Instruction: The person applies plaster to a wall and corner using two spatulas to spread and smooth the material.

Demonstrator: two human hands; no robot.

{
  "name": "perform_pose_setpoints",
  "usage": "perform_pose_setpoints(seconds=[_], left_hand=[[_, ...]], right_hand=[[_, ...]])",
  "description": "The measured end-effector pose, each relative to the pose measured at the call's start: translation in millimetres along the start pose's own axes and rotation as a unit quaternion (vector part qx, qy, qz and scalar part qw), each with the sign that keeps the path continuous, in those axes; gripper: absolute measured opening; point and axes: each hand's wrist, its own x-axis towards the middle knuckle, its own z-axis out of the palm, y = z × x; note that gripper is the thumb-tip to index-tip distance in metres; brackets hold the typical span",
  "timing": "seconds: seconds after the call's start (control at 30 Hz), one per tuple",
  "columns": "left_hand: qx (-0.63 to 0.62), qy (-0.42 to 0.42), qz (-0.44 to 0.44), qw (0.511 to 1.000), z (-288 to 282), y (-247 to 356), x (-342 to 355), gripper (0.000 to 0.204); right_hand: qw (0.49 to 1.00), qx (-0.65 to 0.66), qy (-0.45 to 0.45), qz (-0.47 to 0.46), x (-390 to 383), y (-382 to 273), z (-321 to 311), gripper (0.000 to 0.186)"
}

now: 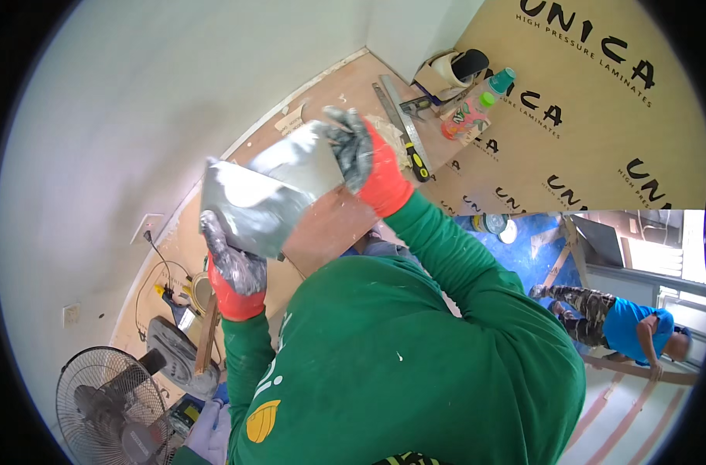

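My left hand, in a red glove with a dark, smeared palm and fingers, grips the lower left edge of a shiny silver-grey thin plate. My right hand, gloved alike, has bent fingers on the upper right part of a second silvery plate, which overlaps the first; whether they are joined I cannot tell. Behind them lies a pinkish-brown board surface. Right of my right hand lie a yellow-and-black handled tool and a metal square.
Bottles and a box of rolls stand near a printed brown sheet. A fan, cables and a timber piece are at lower left. A co-worker in blue bends over a curved board at right.
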Motion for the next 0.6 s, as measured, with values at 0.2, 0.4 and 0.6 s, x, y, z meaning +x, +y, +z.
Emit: perform_pose_setpoints(seconds=[0.2,0.4,0.6], left_hand=[[0.64,-0.018,0.347,0.685,-30,-37,49,0.065],[0.0,0.08,0.021,0.997,19,-62,73,0.041],[-0.028,-0.014,-0.02,0.999,-35,-63,107,0.041]], right_hand=[[0.993,-0.076,-0.086,0.003,2,-2,-51,0.043],[0.986,-0.166,-0.005,0.02,21,2,-79,0.031],[0.963,-0.258,-0.051,0.06,49,-15,-94,0.035]])
